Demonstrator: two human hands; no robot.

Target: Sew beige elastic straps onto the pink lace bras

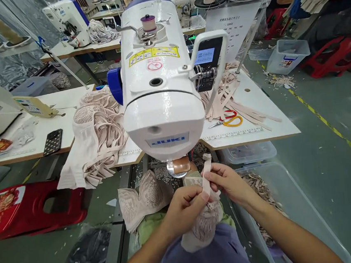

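Observation:
Just below the head of the white sewing machine (165, 120), both my hands pinch a beige fabric strap (207, 174). My left hand (187, 207) grips its lower part, thumb on top, beside a lace bra (203, 226) that hangs over my lap. Higher up, my right hand (225, 180) pinches the strap between thumb and fingers, and the strap's short end sticks up above it. One lace bra cup (150, 191) spreads out to the left of my left hand. Whether the strap is sewn to the bra is hidden by my fingers.
A pile of beige bras (97, 130) hangs over the table edge at left. Cut straps (231, 97) and yellow-and-red scissors (232, 120) lie at right. Below stands a clear plastic bin (299, 194) holding strap pieces. A red stool (30, 207) is at lower left.

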